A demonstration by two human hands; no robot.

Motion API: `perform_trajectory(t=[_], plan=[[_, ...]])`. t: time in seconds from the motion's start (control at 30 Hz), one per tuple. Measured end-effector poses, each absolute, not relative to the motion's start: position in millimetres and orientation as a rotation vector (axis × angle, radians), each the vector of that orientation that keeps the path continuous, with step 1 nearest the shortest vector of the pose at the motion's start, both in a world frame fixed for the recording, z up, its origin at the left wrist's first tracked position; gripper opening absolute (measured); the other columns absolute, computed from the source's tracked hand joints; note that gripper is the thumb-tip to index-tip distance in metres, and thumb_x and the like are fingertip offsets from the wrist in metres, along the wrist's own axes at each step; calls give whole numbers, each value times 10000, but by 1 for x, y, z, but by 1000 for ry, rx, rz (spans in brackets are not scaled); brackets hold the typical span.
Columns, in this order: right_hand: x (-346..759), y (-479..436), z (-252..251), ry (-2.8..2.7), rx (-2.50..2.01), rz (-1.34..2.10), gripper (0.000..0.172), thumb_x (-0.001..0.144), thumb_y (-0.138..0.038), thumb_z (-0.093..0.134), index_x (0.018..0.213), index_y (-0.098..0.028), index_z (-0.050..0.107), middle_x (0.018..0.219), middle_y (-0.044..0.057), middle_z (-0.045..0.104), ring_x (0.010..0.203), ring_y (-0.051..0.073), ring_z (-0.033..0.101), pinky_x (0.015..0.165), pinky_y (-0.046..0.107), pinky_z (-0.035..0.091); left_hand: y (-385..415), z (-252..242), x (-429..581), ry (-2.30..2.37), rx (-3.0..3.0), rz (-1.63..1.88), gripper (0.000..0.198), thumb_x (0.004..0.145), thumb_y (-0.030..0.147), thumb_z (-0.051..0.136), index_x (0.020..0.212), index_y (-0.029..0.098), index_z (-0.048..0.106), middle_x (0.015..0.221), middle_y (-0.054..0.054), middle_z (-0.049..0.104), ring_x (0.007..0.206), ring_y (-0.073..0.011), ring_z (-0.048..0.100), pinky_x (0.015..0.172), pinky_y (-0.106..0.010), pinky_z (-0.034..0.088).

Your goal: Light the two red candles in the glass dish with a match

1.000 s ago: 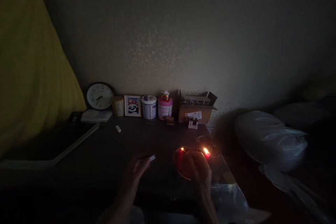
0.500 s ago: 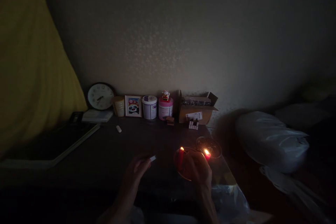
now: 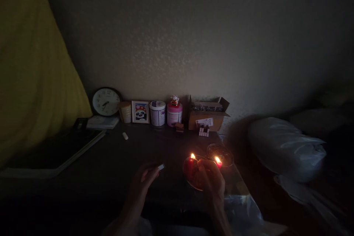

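Right hand fingers pinch a lit red wax candle over a round glassy dish on the dark surface; left hand grips what looks like a small white lighter

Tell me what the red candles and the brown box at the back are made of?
The two short red candles look like wax: smooth, glowing faintly under their flames. One stands by the right hand. The open brown box against the wall looks like plain matte cardboard, with folded flaps and a paper label. The dim light leaves both uncertain.

Forearms cut off at bottom edge
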State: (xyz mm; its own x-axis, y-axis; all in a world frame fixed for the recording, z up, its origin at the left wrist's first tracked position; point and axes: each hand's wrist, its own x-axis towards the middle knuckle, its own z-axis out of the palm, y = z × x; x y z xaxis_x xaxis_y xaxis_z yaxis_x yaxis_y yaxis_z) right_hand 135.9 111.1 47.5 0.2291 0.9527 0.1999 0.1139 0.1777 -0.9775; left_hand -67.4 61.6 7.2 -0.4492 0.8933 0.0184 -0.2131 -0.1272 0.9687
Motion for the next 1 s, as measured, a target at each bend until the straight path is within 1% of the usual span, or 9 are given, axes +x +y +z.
perform_trajectory(t=[0.07, 0.23, 0.4, 0.5, 0.63, 0.73, 0.8, 0.93, 1.0], plan=[[137, 110, 47, -1185, -1252, 832, 381, 729, -552, 675, 826, -187, 729, 704, 52, 738, 626, 206, 682, 527, 275, 513, 62, 7, -68, 1316, 823, 1695, 434, 711, 565, 789, 957, 210, 741, 1028, -56, 739, 1082, -282, 654, 945, -380, 520], [155, 108, 48, -1172, -1252, 756, 448, 722, -598, 694, 894, -186, 734, 855, 80, 779, 722, 228, 705, 564, 279, 540, 61, 8, -67, 1321, 812, 1693, 472, 681, 586, 801, 953, 204, 749, 1042, -64, 743, 1103, -292, 647, 951, -374, 517], [199, 125, 54, -1101, -1342, 547, 456, 688, -583, 718, 912, -186, 741, 798, 64, 758, 697, 221, 678, 549, 265, 500, 60, 6, -67, 1307, 785, 1679, 469, 676, 583, 810, 955, 211, 751, 1039, -55, 754, 1100, -276, 656, 935, -344, 538], [227, 146, 55, -1082, -1416, 399, 474, 693, -611, 673, 859, -172, 741, 776, 82, 755, 730, 238, 677, 624, 305, 509, 62, 3, -68, 1295, 765, 1683, 442, 678, 572, 819, 948, 229, 750, 1029, -34, 757, 1094, -257, 663, 924, -321, 552], [251, 177, 45, -1131, -1415, 370, 522, 688, -634, 614, 873, -161, 733, 869, 130, 771, 782, 256, 694, 700, 341, 534, 62, 6, -67, 1291, 764, 1671, 482, 618, 598, 843, 922, 232, 765, 1017, -36, 770, 1085, -260, 671, 898, -304, 570], [260, 198, 32, -1181, -1440, 347, 540, 674, -652, 587, 839, -159, 732, 894, 163, 772, 801, 272, 697, 760, 369, 536, 60, 11, -65, 1330, 781, 1663, 496, 622, 629, 815, 907, 225, 770, 1042, -60, 772, 1120, -295, 664, 930, -350, 567], [263, 210, 23, -1216, -1466, 340, 521, 702, -632, 567, 845, -160, 736, 917, 171, 775, 815, 276, 700, 771, 370, 530, 59, 14, -64, 1358, 777, 1666, 500, 621, 641, 802, 895, 224, 765, 1040, -75, 778, 1142, -328, 659, 957, -405, 560], [260, 229, 5, -1294, -1539, 364, 421, 801, -514, 546, 926, -175, 762, 888, 131, 785, 785, 253, 706, 678, 322, 508, 58, 16, -65, 1367, 745, 1635, 523, 571, 649, 810, 863, 218, 757, 1057, -91, 787, 1147, -363, 664, 1040, -496, 513], [257, 235, -2, -1319, -1575, 349, 396, 825, -464, 535, 949, -175, 775, 876, 122, 786, 778, 243, 705, 661, 308, 494, 58, 18, -65, 1380, 723, 1625, 533, 547, 655, 812, 843, 215, 761, 1062, -100, 789, 1143, -373, 672, 1051, -514, 509]])
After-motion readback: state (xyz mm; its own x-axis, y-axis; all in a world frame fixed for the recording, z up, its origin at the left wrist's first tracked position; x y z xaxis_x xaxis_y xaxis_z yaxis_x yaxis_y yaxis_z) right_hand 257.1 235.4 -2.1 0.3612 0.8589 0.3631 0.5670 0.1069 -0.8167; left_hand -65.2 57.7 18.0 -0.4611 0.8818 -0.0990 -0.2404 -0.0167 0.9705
